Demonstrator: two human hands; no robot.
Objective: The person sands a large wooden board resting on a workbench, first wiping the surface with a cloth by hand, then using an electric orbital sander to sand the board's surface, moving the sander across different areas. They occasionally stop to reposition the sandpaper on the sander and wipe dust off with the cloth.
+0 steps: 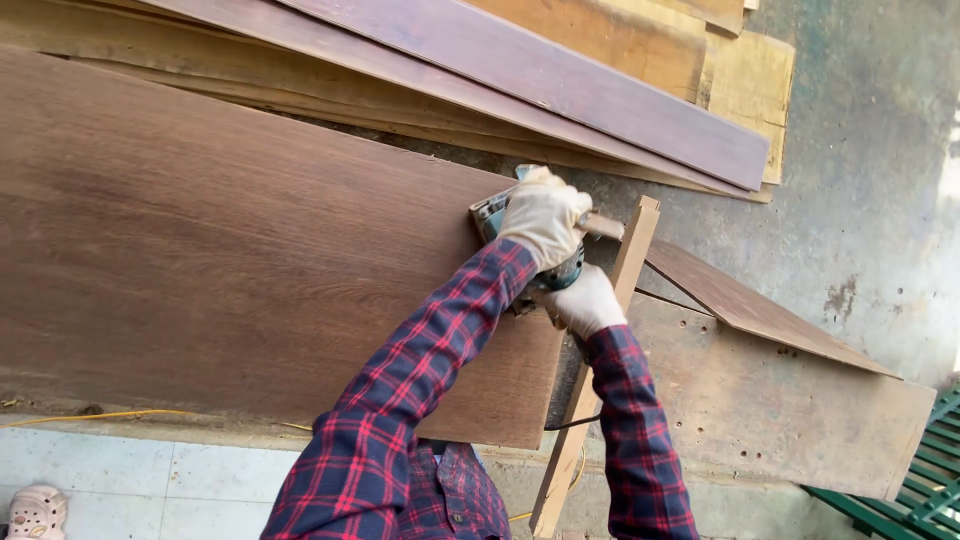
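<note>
Head view: gloved left hand (543, 218) and right hand (588, 302) both grip a handheld circular saw (520, 240) between them, at the brown board's (220, 270) edge.

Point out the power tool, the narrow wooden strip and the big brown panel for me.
power tool (492, 212): head view, its grey-blue body left of the upper glove.
narrow wooden strip (636, 240): head view, upper end.
big brown panel (220, 260): head view, middle of its face.

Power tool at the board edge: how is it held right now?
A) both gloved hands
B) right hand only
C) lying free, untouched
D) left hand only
A: the left hand grips the power tool from above, and the right hand clasps it from below, both gloved.
</note>
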